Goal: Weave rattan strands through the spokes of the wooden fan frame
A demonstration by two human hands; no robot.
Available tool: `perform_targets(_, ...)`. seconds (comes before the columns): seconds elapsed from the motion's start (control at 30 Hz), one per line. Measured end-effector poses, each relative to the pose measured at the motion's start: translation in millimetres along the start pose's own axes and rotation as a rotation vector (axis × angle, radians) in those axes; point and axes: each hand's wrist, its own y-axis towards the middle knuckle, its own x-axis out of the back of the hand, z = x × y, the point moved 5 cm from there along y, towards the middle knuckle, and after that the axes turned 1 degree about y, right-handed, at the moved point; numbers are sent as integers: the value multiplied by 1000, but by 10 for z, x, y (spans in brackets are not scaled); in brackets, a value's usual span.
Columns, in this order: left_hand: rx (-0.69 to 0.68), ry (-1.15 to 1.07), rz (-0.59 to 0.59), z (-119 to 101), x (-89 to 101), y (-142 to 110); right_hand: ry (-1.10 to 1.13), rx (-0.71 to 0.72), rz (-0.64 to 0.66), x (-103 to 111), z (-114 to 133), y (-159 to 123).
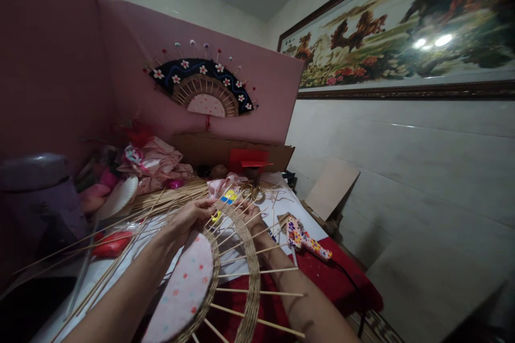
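A half-made fan (183, 284) tilts in front of me, its half-round base covered in pale cloth with red dots. Thin wooden sticks radiate from the base, and a band of twine (252, 273) is woven across them. My left hand (200, 210) pinches the far end of the twine band. Behind the sticks, my right hand (252, 215) is closed at the same end, its fingers partly hidden. Just past the hands lies a yellow and blue item (228, 196) whose kind I cannot make out.
A flower-patterned glue gun (308, 241) with a black cord rests on the table's right. Long thin sticks (169, 199) and crumpled pink cloth (159, 158) lie at the back left. A finished fan (205, 86) hangs on the pink panel. A red packet (112, 244) lies left.
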Motion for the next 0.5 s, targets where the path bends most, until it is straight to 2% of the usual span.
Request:
perform_targets(0.23,23,61,-11,-30,46,-4,-35,-10,59,-24,57,-45)
perform_targets(0.5,22,76,-25,-100,35,-66,-262,2,114,288,314,48)
